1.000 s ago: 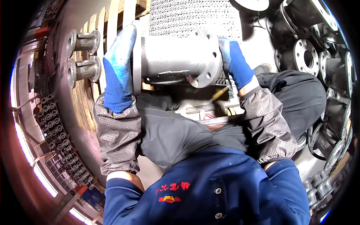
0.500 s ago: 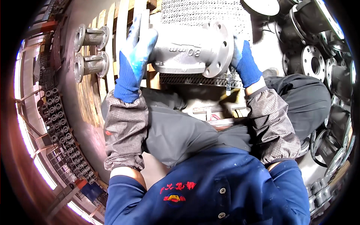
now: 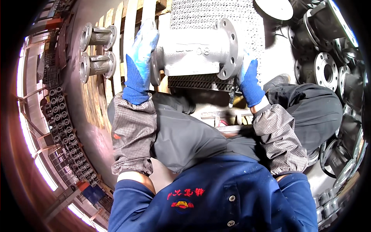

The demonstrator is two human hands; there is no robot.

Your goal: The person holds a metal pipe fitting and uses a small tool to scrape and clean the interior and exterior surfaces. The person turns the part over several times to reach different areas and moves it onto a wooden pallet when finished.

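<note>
A grey metal flanged pipe fitting (image 3: 193,58), with a round bolt-holed flange at each end, lies crosswise between my hands over a mesh-topped work surface (image 3: 216,13). My left hand (image 3: 143,44), in a blue and white coated glove, presses on its left flange with the fingers pointing away from me. At the opposite end my right hand (image 3: 247,73), gloved alike, grips the right flange; its fingers are partly hidden behind the flange and washed out by glare. Raised lettering shows on the fitting's body, along with a flat pale face on its near side.
Two similar small fittings (image 3: 98,63) stand on a wooden pallet (image 3: 94,104) at the left. Larger flanged castings (image 3: 326,71) crowd the right side. A round pale disc (image 3: 274,8) is at the far right of the mesh. My legs straddle the near side.
The fitting has rolled about its long axis between my hands, so its lettering and flat face sit differently. My left hand's fingers have drawn closer together. The whole view has shifted slightly.
</note>
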